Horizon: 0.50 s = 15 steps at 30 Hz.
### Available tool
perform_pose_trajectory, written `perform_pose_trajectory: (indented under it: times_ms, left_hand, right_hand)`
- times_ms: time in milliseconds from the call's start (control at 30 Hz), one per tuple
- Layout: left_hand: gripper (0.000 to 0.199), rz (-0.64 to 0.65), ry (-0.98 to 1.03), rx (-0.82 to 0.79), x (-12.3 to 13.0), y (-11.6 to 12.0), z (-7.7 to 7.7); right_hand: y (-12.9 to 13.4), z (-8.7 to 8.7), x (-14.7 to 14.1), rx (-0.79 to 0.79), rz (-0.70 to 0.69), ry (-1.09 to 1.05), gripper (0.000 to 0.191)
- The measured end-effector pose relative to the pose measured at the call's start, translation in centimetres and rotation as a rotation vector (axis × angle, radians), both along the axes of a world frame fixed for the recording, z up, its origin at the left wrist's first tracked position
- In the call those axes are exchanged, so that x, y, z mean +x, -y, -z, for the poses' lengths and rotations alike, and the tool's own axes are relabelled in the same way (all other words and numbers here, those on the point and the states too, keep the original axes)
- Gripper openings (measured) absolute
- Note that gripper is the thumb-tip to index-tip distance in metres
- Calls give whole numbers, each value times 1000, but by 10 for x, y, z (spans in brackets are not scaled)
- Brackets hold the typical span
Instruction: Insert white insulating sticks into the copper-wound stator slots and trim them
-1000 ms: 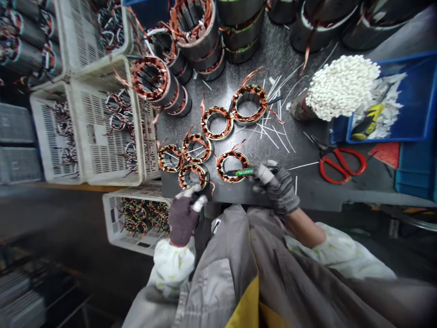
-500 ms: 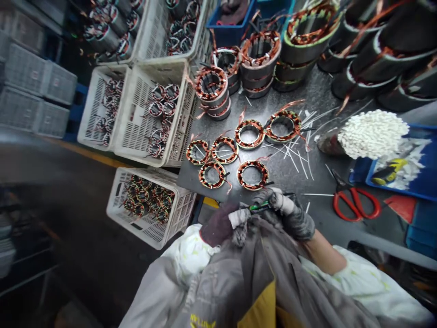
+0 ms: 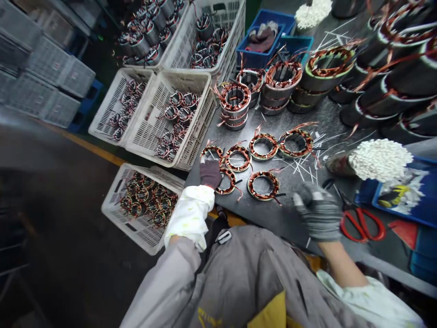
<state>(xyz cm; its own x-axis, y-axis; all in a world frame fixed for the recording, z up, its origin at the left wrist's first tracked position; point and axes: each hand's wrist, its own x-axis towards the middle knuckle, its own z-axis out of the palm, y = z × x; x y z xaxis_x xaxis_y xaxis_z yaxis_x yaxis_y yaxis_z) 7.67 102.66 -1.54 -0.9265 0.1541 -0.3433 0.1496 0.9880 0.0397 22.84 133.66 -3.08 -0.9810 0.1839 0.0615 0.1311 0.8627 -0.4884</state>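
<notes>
My left hand (image 3: 209, 174), in a dark glove with pale fingertips, is at the leftmost copper-wound stator ring (image 3: 214, 149), fingers closed over its near left rim. Part of that ring is hidden beneath the hand. Close beside it lie a second stator ring (image 3: 238, 158) and a lower one (image 3: 229, 182). My right hand (image 3: 317, 212), in a grey striped glove, hovers over the right part of the bench with its fingers apart and nothing in them. Red-handled scissors (image 3: 363, 224) lie just to its right.
More stator rings, including one (image 3: 262, 186) at front, lie mid-bench. Thin white sticks (image 3: 300, 166) are scattered behind. Taller wound stators (image 3: 235, 107) stand at the back. A white bundle (image 3: 380, 159) and blue tray (image 3: 423, 200) are right. Plastic crates (image 3: 150, 136) stand left.
My hands have parted from in front of my body, where they held a small green-and-black thing. The left went forward-left to the ring, the right moved right. The view has shifted.
</notes>
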Motion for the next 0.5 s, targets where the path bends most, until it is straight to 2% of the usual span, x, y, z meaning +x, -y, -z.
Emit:
perform_pose_trajectory:
  times_ms: [67,100,167,233,333,400,433,500]
  left_hand:
    - [36,7,19,-17,-1,2,10]
    - [35,18,29,-23,3,5,13]
    - [34,48,61,-19,17,13,13]
    - [33,75,100,-3,37,16,12]
    - [30,103,138,35,59,7,13]
    - [27,111,150,57,65,-2,16]
    - [27,113,155,64,67,-5,16]
    - [28,114,162,69,69,-5,17]
  right_hand:
    - [38,-6,-8,-103,-206,-3,35]
    - [55,-4,-11,-96,-269,37,32]
    - [83,7,-15,13,-311,109,29]
    - [95,24,-16,162,-306,146,30]
    - [92,42,-22,315,-280,228,46]
    - [83,45,-29,309,-259,290,55]
    - [78,44,-32,242,-238,310,57]
    - [69,38,-36,-17,-98,307,57]
